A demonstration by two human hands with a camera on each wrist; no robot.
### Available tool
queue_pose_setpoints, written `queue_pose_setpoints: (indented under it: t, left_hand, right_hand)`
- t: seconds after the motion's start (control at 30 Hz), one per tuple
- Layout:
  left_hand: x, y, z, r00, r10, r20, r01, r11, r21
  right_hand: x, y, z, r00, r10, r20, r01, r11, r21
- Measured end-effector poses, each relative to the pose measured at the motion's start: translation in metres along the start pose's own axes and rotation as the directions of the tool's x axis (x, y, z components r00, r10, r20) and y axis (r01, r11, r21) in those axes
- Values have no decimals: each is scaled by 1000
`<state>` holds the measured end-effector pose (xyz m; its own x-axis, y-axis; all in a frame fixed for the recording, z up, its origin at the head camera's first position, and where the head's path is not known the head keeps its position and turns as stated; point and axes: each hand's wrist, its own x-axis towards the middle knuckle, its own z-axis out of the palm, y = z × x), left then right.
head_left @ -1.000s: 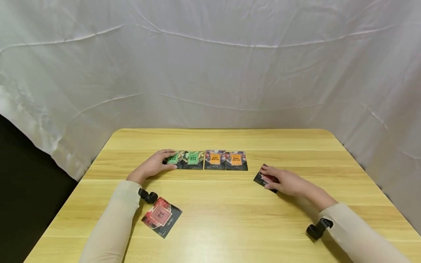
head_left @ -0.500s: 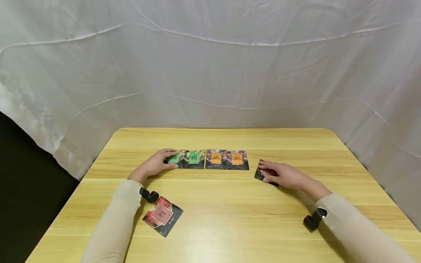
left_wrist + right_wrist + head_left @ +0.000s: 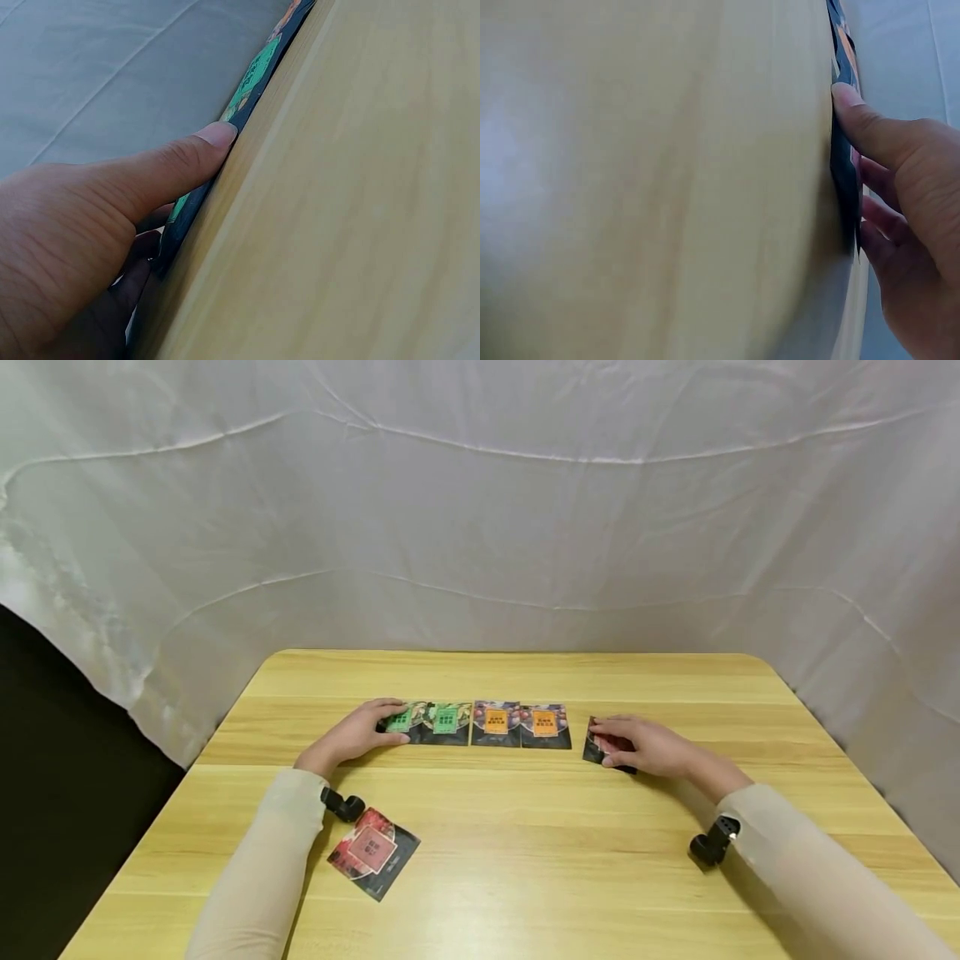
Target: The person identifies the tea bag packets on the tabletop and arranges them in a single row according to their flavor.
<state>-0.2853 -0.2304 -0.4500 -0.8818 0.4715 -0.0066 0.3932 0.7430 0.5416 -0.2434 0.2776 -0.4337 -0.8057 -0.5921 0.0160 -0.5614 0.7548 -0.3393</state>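
Four-sided flat sachets with dark lower parts lie in a row across the table. At its left end my left hand (image 3: 358,733) rests on a green-labelled sachet (image 3: 400,720), thumb (image 3: 217,135) on the near edge and a finger on the far edge; the hand covers its left side. Beside it lies another green-labelled sachet (image 3: 446,722), then an orange-labelled one (image 3: 496,723) and a second orange-labelled one (image 3: 545,725). Just right of these, my right hand (image 3: 651,747) grips a red-labelled sachet (image 3: 596,750) between thumb and fingers, partly hiding it.
Another red-labelled sachet (image 3: 375,853) lies turned at an angle near my left forearm. The wooden table (image 3: 525,843) ends at a pale curtain (image 3: 480,527) behind. Black wrist cameras hang under both sleeves.
My right hand has moved the red-labelled sachet away from me, level with the row, and turned it straighter. The left hand has kept its place on the green-labelled sachet.
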Motion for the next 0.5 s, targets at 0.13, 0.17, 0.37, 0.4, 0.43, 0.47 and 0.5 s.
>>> queue_pose_setpoints:
  t: [0.13, 0.17, 0.37, 0.4, 0.43, 0.47, 0.5]
  left_hand:
    - [1, 0, 0, 1000, -2, -1, 2, 1000, 4]
    - [1, 0, 0, 1000, -3, -2, 3, 1000, 4]
    - [1, 0, 0, 1000, -4, -4, 4, 1000, -1]
    - [1, 0, 0, 1000, -3, -5, 3, 1000, -4]
    - [1, 0, 0, 1000, 1, -5, -1, 1000, -3]
    - [1, 0, 0, 1000, 1, -5, -1, 1000, -4]
    - [1, 0, 0, 1000, 5, -5, -5, 1000, -3]
  right_hand:
    - [5, 1, -3, 1000, -7, 14, 8, 1000, -14]
    - [7, 1, -4, 1000, -10, 17, 10, 1000, -17]
    - [15, 0, -7, 999, 0, 54, 1, 1000, -11]
    - [17, 0, -8, 998, 0, 63, 0, 1000, -5]
    - [18, 0, -8, 997, 2, 72, -2, 1000, 6]
    - [19, 0, -9, 997, 2, 80, -4, 1000, 20]
    - [20, 0, -9, 996, 3, 89, -6, 999, 37]
